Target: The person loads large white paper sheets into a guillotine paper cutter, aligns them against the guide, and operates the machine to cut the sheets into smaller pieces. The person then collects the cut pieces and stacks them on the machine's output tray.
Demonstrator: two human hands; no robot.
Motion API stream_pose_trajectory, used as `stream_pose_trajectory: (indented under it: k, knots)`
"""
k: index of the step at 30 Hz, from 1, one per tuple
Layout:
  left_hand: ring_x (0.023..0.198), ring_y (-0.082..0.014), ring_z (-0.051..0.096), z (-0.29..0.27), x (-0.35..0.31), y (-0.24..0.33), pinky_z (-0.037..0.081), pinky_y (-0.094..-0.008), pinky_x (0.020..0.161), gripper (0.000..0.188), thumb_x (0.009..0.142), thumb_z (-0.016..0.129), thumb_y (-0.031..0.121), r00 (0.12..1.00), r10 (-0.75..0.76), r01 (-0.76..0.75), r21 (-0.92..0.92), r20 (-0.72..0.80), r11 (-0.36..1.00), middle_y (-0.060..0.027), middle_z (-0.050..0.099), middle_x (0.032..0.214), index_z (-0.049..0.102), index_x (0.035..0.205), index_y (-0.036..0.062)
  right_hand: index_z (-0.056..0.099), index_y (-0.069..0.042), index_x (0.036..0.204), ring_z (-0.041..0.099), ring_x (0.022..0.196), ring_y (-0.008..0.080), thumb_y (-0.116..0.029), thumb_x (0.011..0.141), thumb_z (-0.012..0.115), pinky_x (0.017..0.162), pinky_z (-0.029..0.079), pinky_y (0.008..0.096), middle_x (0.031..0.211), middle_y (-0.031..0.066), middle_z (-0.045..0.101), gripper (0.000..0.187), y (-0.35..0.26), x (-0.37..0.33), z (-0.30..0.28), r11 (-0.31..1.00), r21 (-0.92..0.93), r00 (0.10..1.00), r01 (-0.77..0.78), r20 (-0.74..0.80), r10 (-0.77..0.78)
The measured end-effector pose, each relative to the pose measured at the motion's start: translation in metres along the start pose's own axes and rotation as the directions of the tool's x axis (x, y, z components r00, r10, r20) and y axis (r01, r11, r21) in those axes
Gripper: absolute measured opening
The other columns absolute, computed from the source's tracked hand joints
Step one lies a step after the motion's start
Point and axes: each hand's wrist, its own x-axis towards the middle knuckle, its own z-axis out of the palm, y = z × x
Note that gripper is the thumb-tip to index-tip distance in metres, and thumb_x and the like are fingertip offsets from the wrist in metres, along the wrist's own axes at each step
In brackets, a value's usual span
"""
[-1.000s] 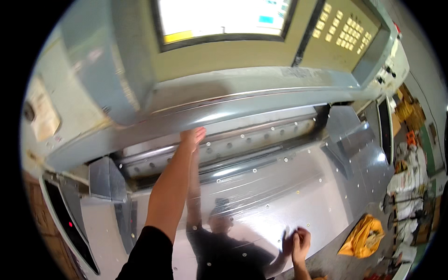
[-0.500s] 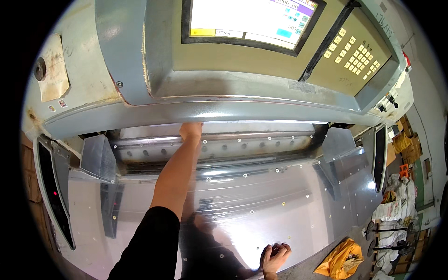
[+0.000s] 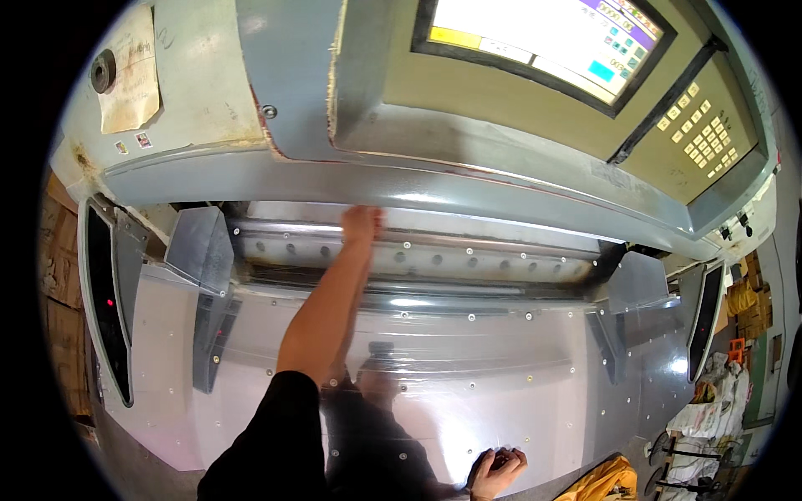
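Note:
My left hand [image 3: 362, 224] is stretched forward to the slot under the machine's grey front beam [image 3: 409, 188]. It looks curled and is slightly blurred; whatever its fingers hold is hidden. Below it runs a metal clamp bar [image 3: 451, 247] above a pale strip with a row of dark round holes. Near the front edge of the shiny metal table [image 3: 468, 351], my right hand [image 3: 499, 474] rests with bent fingers. A dark patch shows between those fingers, and I cannot make out whether it is an object or shadow.
Grey side guards [image 3: 200, 250] flank the slot, and upright dark sensor panels [image 3: 109, 301] stand at both table sides. A lit screen [image 3: 543, 42] and keypad [image 3: 710, 134] are overhead. White sacks [image 3: 710, 409] and a yellow bag [image 3: 606, 483] lie on the right.
My left hand has come back slightly from under the front beam, so more of it shows. The right hand stays at the table's front edge. My view has shifted and tilted.

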Motion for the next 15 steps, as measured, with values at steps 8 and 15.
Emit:
stream_pose_trajectory:
  k: [8, 15]
  knots:
    - [0.089, -0.0153, 0.055, -0.159, 0.102, 0.024, 0.046, -0.0311, 0.075, 0.027, 0.090, 0.058, 0.020, 0.721, 0.223, -0.411, -0.145, -0.656, 0.900, -0.0064, 0.061, 0.100, 0.056, 0.114, 0.0055, 0.049, 0.001, 0.104, 0.051, 0.074, 0.0275, -0.017, 0.086, 0.062, 0.068, 0.045, 0.0413, 0.094, 0.0177, 0.049, 0.029, 0.003, 0.004, 0.003, 1.000, -0.031, 1.000, 0.001, 0.009, 0.000]
    - [0.099, -0.0152, 0.053, -0.147, 0.120, 0.055, 0.043, -0.0303, 0.082, 0.034, 0.090, 0.059, 0.020, 0.909, 0.130, -0.258, -0.288, -0.396, 0.922, -0.0057, 0.060, 0.110, 0.053, 0.121, 0.0056, 0.050, 0.000, 0.103, 0.051, 0.076, 0.0259, -0.018, 0.082, 0.064, 0.067, 0.046, 0.0395, 0.096, 0.0160, 0.048, 0.031, 0.003, -0.003, 0.010, 0.999, -0.044, 1.000, -0.016, -0.008, 0.016]
